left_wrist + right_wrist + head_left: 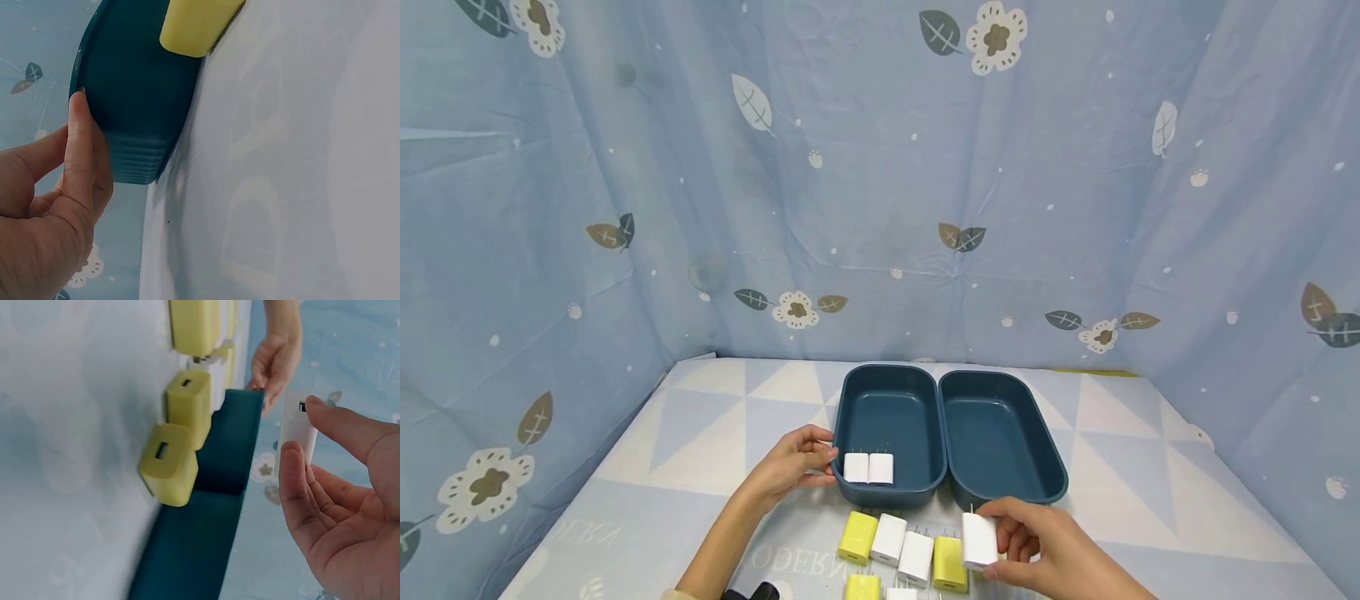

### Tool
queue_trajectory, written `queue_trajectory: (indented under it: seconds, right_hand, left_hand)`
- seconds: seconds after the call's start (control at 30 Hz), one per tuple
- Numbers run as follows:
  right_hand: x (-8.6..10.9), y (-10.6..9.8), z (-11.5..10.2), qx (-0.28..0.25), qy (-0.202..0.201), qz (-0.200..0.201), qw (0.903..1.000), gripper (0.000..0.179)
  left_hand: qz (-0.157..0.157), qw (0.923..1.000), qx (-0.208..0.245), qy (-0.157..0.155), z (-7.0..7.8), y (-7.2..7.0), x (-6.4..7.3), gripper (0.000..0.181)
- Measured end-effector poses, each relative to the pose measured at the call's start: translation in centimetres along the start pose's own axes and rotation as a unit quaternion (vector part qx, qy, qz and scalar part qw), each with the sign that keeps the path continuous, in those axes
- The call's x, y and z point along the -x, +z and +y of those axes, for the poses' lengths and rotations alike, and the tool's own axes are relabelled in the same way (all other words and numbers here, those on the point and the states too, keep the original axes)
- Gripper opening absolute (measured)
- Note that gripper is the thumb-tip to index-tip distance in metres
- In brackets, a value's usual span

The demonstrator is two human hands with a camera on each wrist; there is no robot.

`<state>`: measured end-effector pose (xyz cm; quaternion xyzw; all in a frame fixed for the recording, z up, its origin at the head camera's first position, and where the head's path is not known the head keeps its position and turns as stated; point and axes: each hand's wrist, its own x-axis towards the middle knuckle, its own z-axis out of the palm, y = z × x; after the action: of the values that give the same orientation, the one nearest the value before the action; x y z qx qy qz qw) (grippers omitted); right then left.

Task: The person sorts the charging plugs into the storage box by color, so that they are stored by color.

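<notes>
My right hand point(1030, 542) holds a white charger plug point(979, 542) between thumb and fingers, prongs upward, near the front of the right blue bin point(1054, 454). In the right wrist view the held charger's port faces the thumb. My left hand point(793, 462) grips the left side of the left blue bin point(891, 497) at its rim. Inside that bin two white chargers point(868, 468) stand side by side at the front. Before the bins lie yellow chargers point(857, 537) and white chargers point(889, 539) in rows, some cut off by the lower edge of the head view.
The two bins stand side by side on a patterned cloth point(700, 442). Blue floral curtains point(880, 167) enclose the table behind and at both sides. A small black object point(765, 592) shows at the bottom edge.
</notes>
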<state>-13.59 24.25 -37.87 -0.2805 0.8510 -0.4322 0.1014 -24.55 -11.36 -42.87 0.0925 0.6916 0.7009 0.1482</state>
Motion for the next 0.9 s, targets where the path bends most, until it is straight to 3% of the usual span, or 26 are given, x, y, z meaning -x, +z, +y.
queue_trajectory:
  seconds: [0.3, 0.9]
  right_hand:
    - [-2.8, -0.1, -0.9, 0.058, -0.027, 0.044, 0.997, 0.047]
    - [-7.7, 0.4, -0.1, 0.083, -0.004, 0.068, 0.9942, 0.048]
  left_hand:
    - [0.006, 1.0, -0.003, -0.004, 0.1, -0.1, 0.1, 0.041]
    - [-0.003, 1.0, -0.004, 0.003, -0.1, -0.2, -0.1, 0.043]
